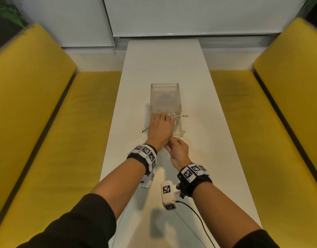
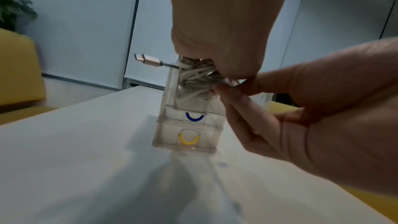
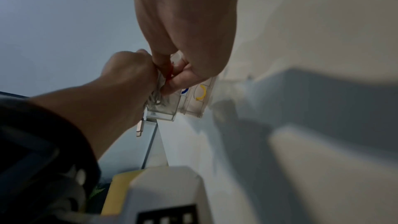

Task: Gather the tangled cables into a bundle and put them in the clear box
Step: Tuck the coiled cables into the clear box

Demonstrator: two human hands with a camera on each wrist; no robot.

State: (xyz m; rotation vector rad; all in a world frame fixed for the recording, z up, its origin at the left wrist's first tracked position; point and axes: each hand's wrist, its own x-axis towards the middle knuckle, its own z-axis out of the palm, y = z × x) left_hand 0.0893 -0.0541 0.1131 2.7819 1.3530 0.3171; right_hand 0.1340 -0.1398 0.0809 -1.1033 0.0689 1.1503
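A clear box (image 1: 165, 93) with stacked drawers stands mid-table, its top drawer (image 1: 179, 133) pulled out toward me. My left hand (image 1: 160, 125) reaches down into that drawer and grips the bundle of white cables (image 2: 197, 78) from above. A metal plug (image 1: 144, 130) sticks out left of the hand, and another plug (image 1: 185, 115) pokes out to the right. My right hand (image 1: 170, 143) is at the drawer's near end, thumb and forefinger pinching the bundle's near side (image 3: 160, 91). The left wrist view shows blue (image 2: 194, 118) and yellow (image 2: 189, 140) drawer handles below.
The white table (image 1: 198, 90) is long and narrow, with yellow benches (image 1: 77, 111) along both sides. A black lead (image 1: 198, 217) trails from my right wrist camera across the near table. White blinds close off the far end.
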